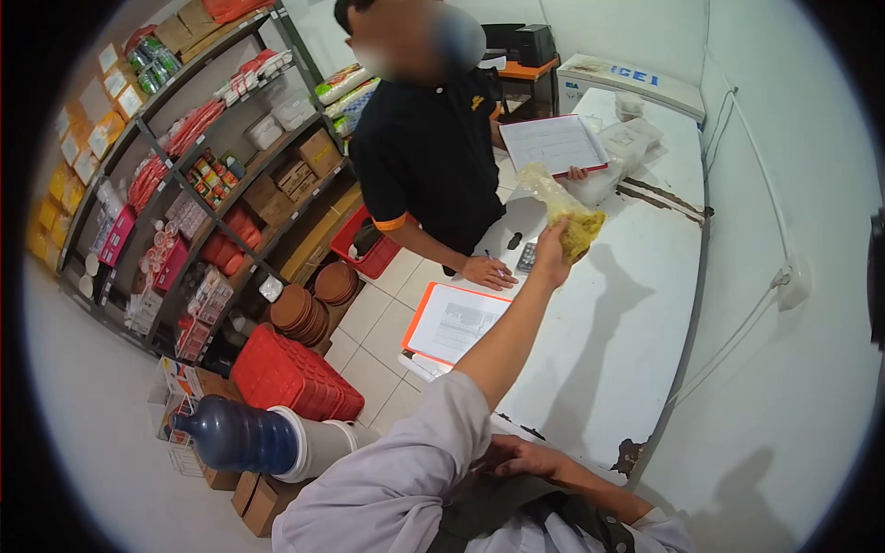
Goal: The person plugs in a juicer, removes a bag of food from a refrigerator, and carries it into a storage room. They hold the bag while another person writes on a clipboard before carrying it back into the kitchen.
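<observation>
My left hand (pixel 552 255) reaches out over the white tabletop, closed on a clear plastic bag (pixel 582 232) with yellow-green contents. The bag's loose upper end points toward the clipboard (pixel 555 145) with a paper that the other person holds. Close to my body, my right hand (pixel 522 457) rests beside my left sleeve. Its fingers look loosely apart with nothing visible in them, though the tips are partly hidden. Below the bag lies a calculator (pixel 526 259). An orange-edged clipboard (pixel 454 323) with a printed sheet lies left of my forearm.
Opposite stands a person in a black shirt (pixel 419 138), one hand (pixel 489 273) holding a pen on the table (pixel 590 369). Clear plastic containers (pixel 630 140) stand at the far end. Stocked shelves (pixel 217 138), a red crate (pixel 295 373) and a blue water jug (pixel 238 435) are on the left.
</observation>
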### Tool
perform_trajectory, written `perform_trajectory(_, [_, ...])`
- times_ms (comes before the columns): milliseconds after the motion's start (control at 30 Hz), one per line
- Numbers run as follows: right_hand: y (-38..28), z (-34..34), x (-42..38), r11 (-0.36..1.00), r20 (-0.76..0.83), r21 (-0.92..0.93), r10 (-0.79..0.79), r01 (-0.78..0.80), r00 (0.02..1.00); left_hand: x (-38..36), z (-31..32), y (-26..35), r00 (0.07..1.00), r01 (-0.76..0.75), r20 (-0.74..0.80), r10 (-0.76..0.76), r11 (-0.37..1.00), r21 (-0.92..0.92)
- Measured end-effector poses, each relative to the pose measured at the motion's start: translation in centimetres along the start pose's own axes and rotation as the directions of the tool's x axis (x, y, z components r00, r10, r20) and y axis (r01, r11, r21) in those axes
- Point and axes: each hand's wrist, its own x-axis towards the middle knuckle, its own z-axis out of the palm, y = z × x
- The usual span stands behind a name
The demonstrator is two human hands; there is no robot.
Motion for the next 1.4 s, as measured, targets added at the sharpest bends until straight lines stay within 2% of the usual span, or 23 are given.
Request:
perform_trajectory(33, [-0.5,-0.6,-0.1,0.978,0.034,-0.204,0.039,-0.031,0.999,-0.5,0.1,0.1,1.0,0.009,0.028,-0.008,0.999,-0.043])
perform_trajectory(67, [-0.8,-1.1,-0.1,0.979,0.025,-0.204,0.033,-0.027,0.999,-1.0,-0.1,-0.1,0.996,0.04,0.088,-0.034,0.997,-0.066])
perform_trajectory(133, [-0.8,-2.1,-0.6,0.864,-0.079,-0.492,0.075,-0.104,0.994,-3.8,0.8,-0.6,0.991,0.093,0.107,-0.086,0.994,-0.058])
perform_trajectory(167, [-0.9,-2.6,-0.7,0.864,-0.09,-0.494,0.062,-0.099,0.994,-5.1,1.3,-0.5,0.984,0.131,0.126,-0.125,0.99,-0.042])
perform_trajectory(233, [-0.3,-3.4,-1.5,0.8,-0.164,-0.599,-0.162,0.032,0.973,-7.7,1.2,-1.0,0.97,0.183,0.172,-0.173,0.982,-0.042])
perform_trajectory(267, [0.6,-4.3,-2.0,0.868,-0.222,-0.494,-0.172,0.041,0.96,-8.6,1.2,-1.4,0.955,0.218,0.215,-0.205,0.975,-0.04])
perform_trajectory(367, [0.8,-5.3,-3.5,0.871,-0.358,-0.489,-0.243,0.04,0.902,-11.0,-0.2,-2.1,0.935,0.292,0.232,-0.27,0.954,-0.069])
perform_trajectory(400, [0.6,-5.2,-4.0,0.87,-0.355,-0.492,-0.244,0.041,0.903,-11.7,-0.8,-2.1,0.935,0.289,0.233,-0.266,0.955,-0.068])
perform_trajectory(467, [-0.1,-5.0,-4.8,0.894,-0.484,-0.444,-0.29,0.054,0.825,-12.8,-1.7,-1.8,0.938,0.314,0.18,-0.297,0.946,-0.076])
perform_trajectory(500, [0.0,-5.2,-5.0,0.894,-0.48,-0.444,-0.289,0.055,0.828,-13.4,-2.0,-1.6,0.94,0.31,0.178,-0.293,0.948,-0.076])
perform_trajectory(567, [0.4,-5.9,-5.4,0.916,-0.613,-0.396,-0.312,0.059,0.726,-14.2,-2.4,-1.0,0.951,0.283,0.137,-0.276,0.959,-0.028])
perform_trajectory(600, [0.4,-6.1,-5.5,0.898,-0.633,-0.437,-0.352,0.056,0.69,-14.5,-2.7,-0.8,0.953,0.276,0.135,-0.27,0.961,-0.031])
perform_trajectory(633, [0.4,-6.4,-5.6,0.897,-0.63,-0.439,-0.348,0.051,0.695,-14.7,-3.0,-0.6,0.957,0.266,0.122,-0.264,0.964,-0.005])
perform_trajectory(733, [0.8,-7.9,-5.5,0.916,-0.758,-0.329,-0.402,0.23,0.513,-16.0,-3.2,-0.4,0.968,0.232,0.092,-0.234,0.972,0.033])
perform_trajectory(767, [0.3,-7.5,-5.4,0.918,-0.756,-0.327,-0.397,0.225,0.52,-16.4,-3.2,-0.5,0.973,0.214,0.08,-0.217,0.975,0.053])
perform_trajectory(833, [-1.4,-6.9,-5.0,0.828,-0.774,-0.202,-0.463,0.524,0.433,-17.1,-4.0,-1.2,0.968,0.228,0.081,-0.238,0.967,0.11])
perform_trajectory(867, [-1.7,-7.0,-4.9,0.807,-0.765,-0.234,-0.497,0.542,0.41,-17.5,-4.2,-1.4,0.96,0.249,0.086,-0.266,0.954,0.168])
perform_trajectory(1000, [-2.5,-7.5,-4.6,0.814,-0.749,-0.321,-0.531,0.484,0.396,-19.0,-4.5,-2.3,0.965,0.234,0.051,-0.258,0.931,0.279])
perform_trajectory(1233, [-2.5,-7.5,-4.9,0.848,-0.745,-0.344,-0.508,0.404,0.433,-19.2,-4.8,-1.7,0.971,0.223,0.021,-0.237,0.936,0.272])
perform_trajectory(1400, [-2.5,-8.2,-5.2,0.854,-0.759,-0.368,-0.505,0.369,0.411,-19.2,-4.5,-1.4,0.975,0.199,0.032,-0.22,0.93,0.309])
